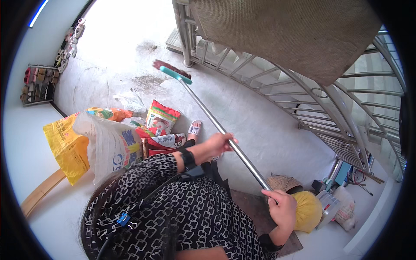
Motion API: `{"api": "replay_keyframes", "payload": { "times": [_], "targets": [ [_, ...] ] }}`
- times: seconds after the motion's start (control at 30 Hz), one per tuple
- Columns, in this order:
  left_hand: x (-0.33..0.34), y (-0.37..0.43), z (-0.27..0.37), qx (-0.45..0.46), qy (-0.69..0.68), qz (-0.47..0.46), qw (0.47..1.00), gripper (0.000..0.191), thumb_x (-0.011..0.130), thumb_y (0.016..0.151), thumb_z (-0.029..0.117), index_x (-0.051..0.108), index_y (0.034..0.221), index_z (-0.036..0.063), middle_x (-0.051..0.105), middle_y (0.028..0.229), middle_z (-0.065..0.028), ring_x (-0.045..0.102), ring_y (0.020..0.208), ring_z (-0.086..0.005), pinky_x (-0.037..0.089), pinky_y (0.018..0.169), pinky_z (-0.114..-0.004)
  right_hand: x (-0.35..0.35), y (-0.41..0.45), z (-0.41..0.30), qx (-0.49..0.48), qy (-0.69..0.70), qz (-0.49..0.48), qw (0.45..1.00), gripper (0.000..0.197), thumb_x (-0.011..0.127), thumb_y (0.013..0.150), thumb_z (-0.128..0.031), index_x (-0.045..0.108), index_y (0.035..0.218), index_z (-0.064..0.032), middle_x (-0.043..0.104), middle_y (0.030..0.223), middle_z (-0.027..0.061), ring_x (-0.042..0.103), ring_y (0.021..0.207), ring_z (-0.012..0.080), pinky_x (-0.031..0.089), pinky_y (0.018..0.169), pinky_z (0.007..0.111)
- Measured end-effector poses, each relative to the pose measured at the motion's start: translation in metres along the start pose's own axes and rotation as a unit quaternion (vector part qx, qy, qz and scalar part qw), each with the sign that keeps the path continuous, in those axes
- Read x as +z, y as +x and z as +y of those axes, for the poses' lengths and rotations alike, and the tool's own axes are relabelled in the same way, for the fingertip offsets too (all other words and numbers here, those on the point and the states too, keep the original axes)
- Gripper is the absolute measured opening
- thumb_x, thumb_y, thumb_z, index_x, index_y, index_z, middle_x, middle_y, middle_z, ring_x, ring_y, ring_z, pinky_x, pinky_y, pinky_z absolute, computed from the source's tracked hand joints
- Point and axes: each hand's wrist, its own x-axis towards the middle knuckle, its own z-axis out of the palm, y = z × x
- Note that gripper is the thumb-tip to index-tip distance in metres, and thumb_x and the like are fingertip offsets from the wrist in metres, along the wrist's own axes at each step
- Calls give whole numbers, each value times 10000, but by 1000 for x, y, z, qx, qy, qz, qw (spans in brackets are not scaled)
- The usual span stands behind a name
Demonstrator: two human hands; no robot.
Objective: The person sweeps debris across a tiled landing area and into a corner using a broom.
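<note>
My left hand (221, 144) is closed around the middle of the metal handle of a broom (208, 112), with the forearm and a black wristband behind it. Around the handle's upper end, close to my body, my right hand (281, 206) is wrapped. The broom's turquoise head with dark reddish bristles (174, 72) is at the far end, over the pale floor near the foot of a metal railing; whether it touches the floor I cannot tell. Patches of dark dirt (148, 81) lie on the floor to the left of the bristles.
A metal stair railing (279, 68) with a brown mat (289, 32) over it runs along the right. Woven sacks (107, 139) and printed bags (162, 117) stand at the left, before a shoe rack (40, 84). A yellow bundle (307, 211) and a wicker basket (282, 183) lie at lower right.
</note>
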Motion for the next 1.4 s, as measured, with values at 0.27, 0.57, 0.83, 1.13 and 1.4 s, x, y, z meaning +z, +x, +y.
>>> {"api": "replay_keyframes", "payload": {
  "times": [0.27, 0.57, 0.83, 1.13, 1.4],
  "targets": [
    [44, -9, -79, -85, 155, 0, 984, 290, 553, 956, 233, 557, 787, -4, 661, 751, -139, 508, 487, -133, 565, 599, -357, 56, -88, 95, -18, -55, 100, 993, 304, 613, 791, -63, 730, 1021, -223, 588, 757, 76, 603, 630, 299, 492, 566, 373],
    [-17, 72, -14, 54, 242, 161, 955, 235, 542, 933, 233, 585, 893, 6, 685, 764, -130, 640, 589, -196, 492, 458, -319, 118, 13, 73, -31, -48, 50, 997, 490, 592, 857, -159, 511, 1340, -176, 650, 916, 190, 631, 793, 382, 507, 698, 461],
    [-22, 56, -48, -86, 238, 150, 956, 202, 612, 896, 205, 537, 800, 43, 533, 681, -75, 478, 493, -175, 546, 526, -349, 57, -2, 48, -12, -90, -23, 996, 448, 611, 839, -166, 547, 1277, -99, 653, 818, 198, 636, 760, 393, 503, 673, 482],
    [34, -25, -61, -30, 231, -12, 972, 309, 600, 938, 292, 520, 777, 40, 514, 589, -18, 356, 409, -107, 463, 466, -313, 73, -92, 105, -63, 23, 104, 992, 462, 678, 780, -78, 613, 1235, -120, 671, 902, 171, 665, 787, 328, 529, 683, 384],
    [-24, 35, -23, 10, 173, 91, 981, 118, 575, 915, 153, 578, 879, 40, 717, 878, -102, 499, 510, -102, 506, 513, -276, 120, -18, 66, 16, 100, 39, 994, 446, 631, 835, -154, 576, 1277, -138, 647, 967, 220, 625, 833, 407, 506, 696, 423]
  ]
}}
